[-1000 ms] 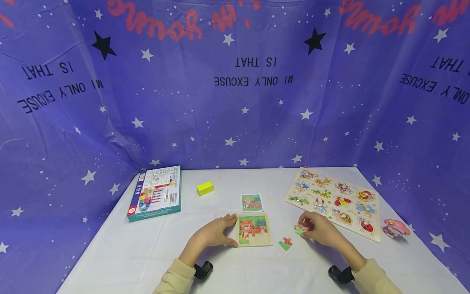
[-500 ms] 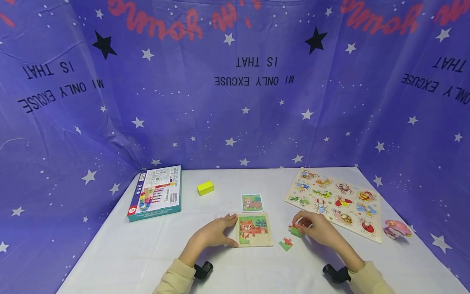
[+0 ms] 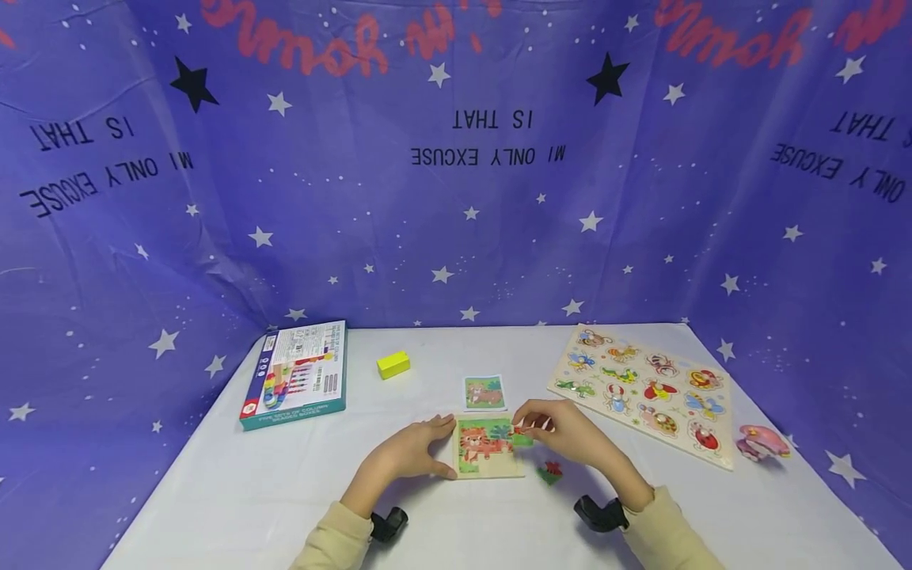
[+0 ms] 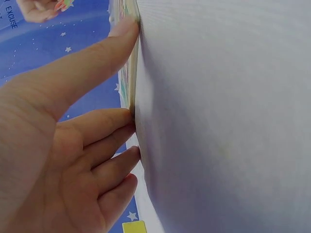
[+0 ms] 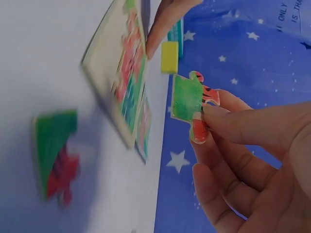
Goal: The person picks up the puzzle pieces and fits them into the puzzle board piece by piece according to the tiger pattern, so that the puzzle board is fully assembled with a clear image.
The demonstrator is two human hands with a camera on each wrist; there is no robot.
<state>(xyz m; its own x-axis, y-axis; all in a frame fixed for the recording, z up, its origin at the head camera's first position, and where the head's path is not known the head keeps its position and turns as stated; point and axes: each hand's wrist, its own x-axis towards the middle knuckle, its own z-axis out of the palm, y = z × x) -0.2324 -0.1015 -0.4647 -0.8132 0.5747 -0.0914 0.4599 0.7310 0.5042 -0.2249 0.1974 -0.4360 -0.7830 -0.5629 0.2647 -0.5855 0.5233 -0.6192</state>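
A wooden puzzle tray (image 3: 499,467) lies mid-table, with tiger-picture pieces filling its upper and left parts and bare wood at the lower right. My left hand (image 3: 409,453) touches its left edge, thumb near the front corner and fingers near the back corner. Between thumb and fingers, my right hand (image 3: 570,434) pinches a green and red jigsaw piece (image 5: 186,99), held above the table just off the tray's right side. Another green and red jigsaw piece (image 3: 549,473) rests on the cloth right of the tray. A picture card (image 3: 484,393) lies just behind the tray.
On the left is a flat toy box (image 3: 295,376), with a yellow block (image 3: 393,365) to its right. An insect peg puzzle board (image 3: 644,388) lies at the back right, beside a pink toy (image 3: 762,442). A purple star-printed curtain (image 3: 456,198) surrounds the white-covered table.
My right hand has moved left with its jigsaw piece, from beyond the loose piece to the tray's right edge. My left hand stays at the tray.
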